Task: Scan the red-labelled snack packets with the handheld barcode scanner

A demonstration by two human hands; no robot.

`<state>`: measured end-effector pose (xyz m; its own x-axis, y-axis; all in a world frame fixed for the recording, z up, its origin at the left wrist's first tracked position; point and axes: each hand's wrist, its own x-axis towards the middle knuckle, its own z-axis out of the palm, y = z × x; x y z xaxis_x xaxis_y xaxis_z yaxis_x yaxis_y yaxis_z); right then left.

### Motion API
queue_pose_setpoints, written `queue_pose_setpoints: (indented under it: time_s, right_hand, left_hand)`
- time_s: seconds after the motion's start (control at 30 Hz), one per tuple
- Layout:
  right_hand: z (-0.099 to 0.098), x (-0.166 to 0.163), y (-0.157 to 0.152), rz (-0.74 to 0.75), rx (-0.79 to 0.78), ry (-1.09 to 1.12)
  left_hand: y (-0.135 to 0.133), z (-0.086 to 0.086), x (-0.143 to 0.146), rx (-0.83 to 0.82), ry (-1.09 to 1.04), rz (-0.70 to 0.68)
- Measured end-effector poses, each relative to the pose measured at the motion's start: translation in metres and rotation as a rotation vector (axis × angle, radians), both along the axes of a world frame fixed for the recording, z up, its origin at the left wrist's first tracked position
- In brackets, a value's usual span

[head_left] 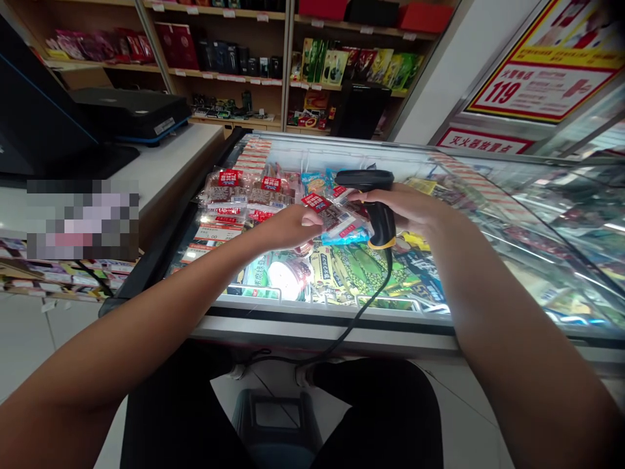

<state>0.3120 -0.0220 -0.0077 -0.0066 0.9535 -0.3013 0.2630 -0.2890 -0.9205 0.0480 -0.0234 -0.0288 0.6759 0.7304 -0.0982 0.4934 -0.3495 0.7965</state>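
My right hand (415,207) grips a black barcode scanner (374,202) with a yellow ring at the base of its handle; its cable (356,319) hangs down toward the floor. The scanner's head points left. My left hand (293,225) pinches a clear snack packet with a red label (334,218) right in front of the scanner. Both hands hover over the glass lid of a chest freezer (312,312).
Several more red-labelled snack packets (244,192) lie on the freezer lid at the left. A white counter (161,163) with a black monitor and printer stands left. Shelves of goods (273,58) line the back wall. A red and yellow sign (547,78) hangs at right.
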Motion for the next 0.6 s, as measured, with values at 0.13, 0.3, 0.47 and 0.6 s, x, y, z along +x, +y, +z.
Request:
queue_pose_setpoints:
  time_s: [0.13,0.3,0.47,0.6]
  right_hand:
    - [-0.001,0.001,0.001,0.048,-0.012,-0.022]
    - [0.003,0.0,-0.002,0.111,-0.076,0.062]
    - [0.004,-0.009,-0.006,0.047,-0.024,-0.004]
    - [0.005,-0.012,-0.009,0.016,0.08,0.086]
  left_hand:
    - [-0.005,0.005,0.0,-0.027,0.006,-0.038]
    - [-0.005,-0.001,-0.002,0.054,0.071,-0.122]
    - [-0.004,-0.01,0.001,0.0,-0.006,-0.041]
    - [-0.005,-0.006,0.007,-0.102,-0.209,0.207]
